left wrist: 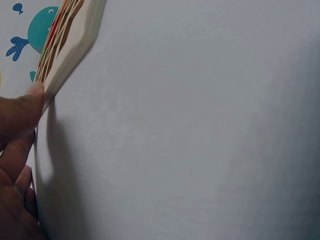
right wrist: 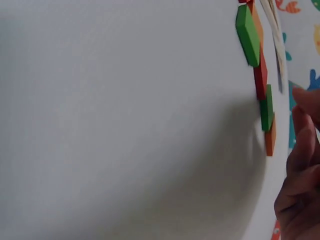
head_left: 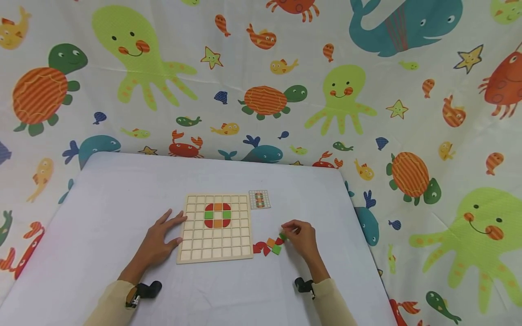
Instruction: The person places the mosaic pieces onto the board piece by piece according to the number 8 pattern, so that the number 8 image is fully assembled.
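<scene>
A wooden grid board (head_left: 215,260) lies on the table. On its upper middle squares, red rounded corner tiles, orange tiles and green tiles form a ring around a bare square. My left hand (head_left: 157,240) touches the board's left edge with spread fingers; in the left wrist view the thumb (left wrist: 22,112) is against the rim. My right hand (head_left: 301,237) is over the right end of a group of loose tiles, fingers bent, thumb and index fingertips close together. No tile shows between them in the right wrist view. Among these tiles are a green tile (right wrist: 247,36) and an orange tile (right wrist: 270,136).
A small pattern card (head_left: 264,204) with a printed grid and coloured design lies by the board's upper right corner. Red tiles (head_left: 257,249) are close to the board's lower right corner. Behind the white-covered table (head_left: 220,294) hangs a curtain (head_left: 253,54) printed with sea animals.
</scene>
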A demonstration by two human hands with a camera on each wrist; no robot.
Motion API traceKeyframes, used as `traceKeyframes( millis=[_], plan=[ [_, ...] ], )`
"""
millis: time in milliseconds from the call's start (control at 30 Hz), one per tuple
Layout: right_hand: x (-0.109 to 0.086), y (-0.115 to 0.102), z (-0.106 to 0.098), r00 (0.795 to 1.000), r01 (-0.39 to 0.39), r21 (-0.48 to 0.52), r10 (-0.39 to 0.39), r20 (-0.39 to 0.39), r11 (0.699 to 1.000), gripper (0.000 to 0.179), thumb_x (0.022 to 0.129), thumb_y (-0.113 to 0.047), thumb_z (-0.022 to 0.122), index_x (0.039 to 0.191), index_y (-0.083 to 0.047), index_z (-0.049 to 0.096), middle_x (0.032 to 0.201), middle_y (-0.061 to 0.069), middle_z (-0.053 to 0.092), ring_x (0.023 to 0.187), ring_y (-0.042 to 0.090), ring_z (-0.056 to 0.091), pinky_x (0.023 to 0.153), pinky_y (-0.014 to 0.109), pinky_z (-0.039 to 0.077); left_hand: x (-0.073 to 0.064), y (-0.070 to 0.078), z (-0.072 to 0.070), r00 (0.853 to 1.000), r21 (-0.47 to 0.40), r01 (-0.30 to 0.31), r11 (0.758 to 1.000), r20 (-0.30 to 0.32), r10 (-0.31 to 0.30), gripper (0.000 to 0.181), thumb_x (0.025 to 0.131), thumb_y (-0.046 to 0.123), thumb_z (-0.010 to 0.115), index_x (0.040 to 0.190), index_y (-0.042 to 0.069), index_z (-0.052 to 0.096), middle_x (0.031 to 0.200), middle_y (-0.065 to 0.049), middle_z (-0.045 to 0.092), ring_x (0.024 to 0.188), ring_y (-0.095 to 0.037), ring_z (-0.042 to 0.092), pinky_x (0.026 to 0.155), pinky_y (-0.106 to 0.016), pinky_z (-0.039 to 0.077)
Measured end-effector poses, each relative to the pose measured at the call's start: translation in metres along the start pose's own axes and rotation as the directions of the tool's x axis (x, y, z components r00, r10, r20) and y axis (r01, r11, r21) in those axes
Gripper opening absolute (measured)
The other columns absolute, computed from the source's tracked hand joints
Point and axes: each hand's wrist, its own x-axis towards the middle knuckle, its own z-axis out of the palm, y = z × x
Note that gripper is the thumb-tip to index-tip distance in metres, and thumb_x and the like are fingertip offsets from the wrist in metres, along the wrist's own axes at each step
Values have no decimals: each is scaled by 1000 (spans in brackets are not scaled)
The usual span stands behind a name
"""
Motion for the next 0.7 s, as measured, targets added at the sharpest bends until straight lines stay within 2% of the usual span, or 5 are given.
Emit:
traceKeyframes(
  millis=[233,467,700],
  plan=[
    [-12,8,-8,992,72,-124,-58,112,990,15,84,-11,89,95,-20,86,91,-5,76,74,11,53,62,22,45,0,-1,1,1000,5,10,1000,5,-10,71,89,7,81,154,17,55,168,-16,44,161,-51,21,118,-83,23],
    [-14,8,-8,993,92,-268,-69,94,959,24,80,-17,93,102,-26,87,89,-9,68,71,9,52,56,23,42,0,2,0,1000,13,10,1000,8,-10,70,89,8,81,154,17,55,168,-17,43,161,-51,21,118,-83,23],
    [-13,3,-5,986,127,-317,-83,147,940,32,80,-19,94,110,-28,86,92,-8,65,75,10,51,61,22,43,0,3,0,1000,16,17,1000,9,-17,70,89,8,81,154,16,55,168,-17,43,161,-51,21,119,-82,23]
  ],
)
